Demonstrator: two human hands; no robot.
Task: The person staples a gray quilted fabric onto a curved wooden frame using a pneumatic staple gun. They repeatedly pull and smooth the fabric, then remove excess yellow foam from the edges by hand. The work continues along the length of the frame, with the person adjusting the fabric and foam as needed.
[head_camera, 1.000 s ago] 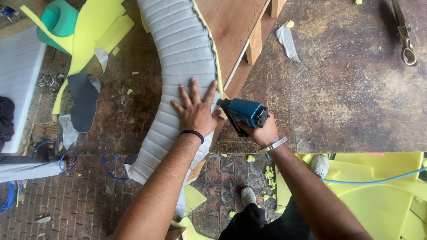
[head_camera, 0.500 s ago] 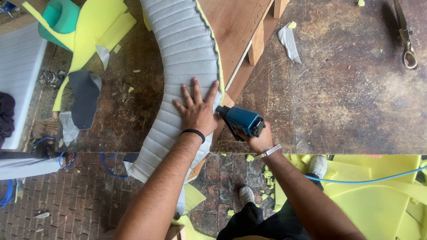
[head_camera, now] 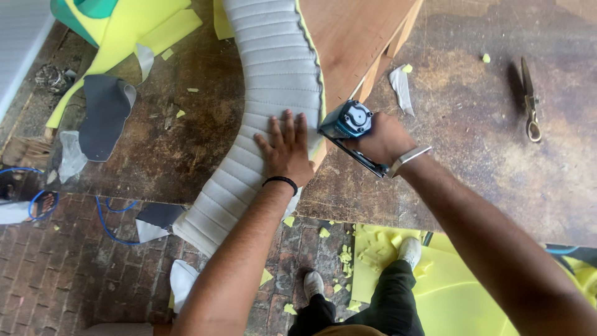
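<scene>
A curved, ribbed grey upholstered panel point(head_camera: 267, 81) with yellow foam under it lies over a wooden frame point(head_camera: 354, 37) on the worn workbench point(head_camera: 472, 155). My left hand point(head_camera: 287, 149) presses flat on the grey fabric near the panel's right edge, fingers spread. My right hand point(head_camera: 382, 140) grips a blue pneumatic staple gun point(head_camera: 348, 124), its nose against the panel's edge beside my left hand.
Scissors point(head_camera: 528, 102) lie at the bench's right. Yellow foam pieces point(head_camera: 140, 31) and a dark grey fabric scrap point(head_camera: 106, 115) sit at the left. A blue hose point(head_camera: 109, 218) runs over the brick floor, with foam sheets point(head_camera: 460, 292) and crumbs by my feet.
The staple gun has shifted up along the panel's edge and tilted, so its round back end faces the camera. My left hand stayed flat on the fabric. The view moved closer.
</scene>
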